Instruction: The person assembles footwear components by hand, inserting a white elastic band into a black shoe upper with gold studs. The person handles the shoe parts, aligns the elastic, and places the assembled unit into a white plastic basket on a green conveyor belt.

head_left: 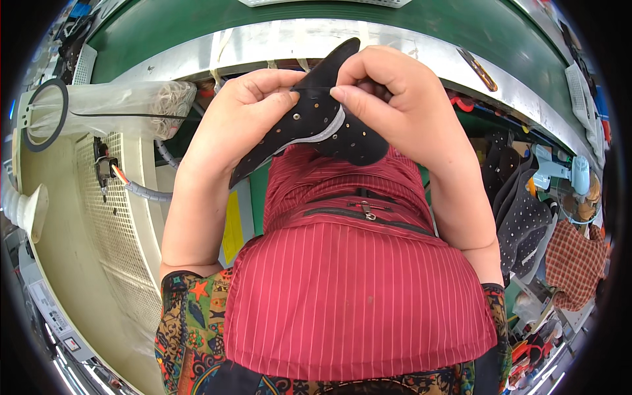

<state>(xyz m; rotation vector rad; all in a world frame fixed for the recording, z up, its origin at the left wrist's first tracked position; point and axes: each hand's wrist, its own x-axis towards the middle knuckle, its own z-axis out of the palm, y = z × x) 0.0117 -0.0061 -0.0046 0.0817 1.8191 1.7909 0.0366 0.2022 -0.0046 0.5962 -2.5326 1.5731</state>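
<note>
A black shoe upper [316, 122], dotted with small metal studs or holes and edged with a pale grey strip, is held up over my lap. My left hand [253, 112] grips its left side, with the thumb lying on the front face and the fingers behind. At its upper right, my right hand [401, 95] pinches with thumb and curled index finger by the edge. A thin dark line runs between the two thumbs; whether it is a thread or a fold I cannot tell. The right hand's other fingertips are hidden.
A metal table edge [408, 39] fronts a green belt [461, 23]. On it lies a slim tool with a yellow-brown handle [487, 80]. A clear bag of pale bands [168, 108] hangs at left, above a cream bin [72, 204]. Black dotted pieces [523, 224] hang at right near a blue fan [579, 174].
</note>
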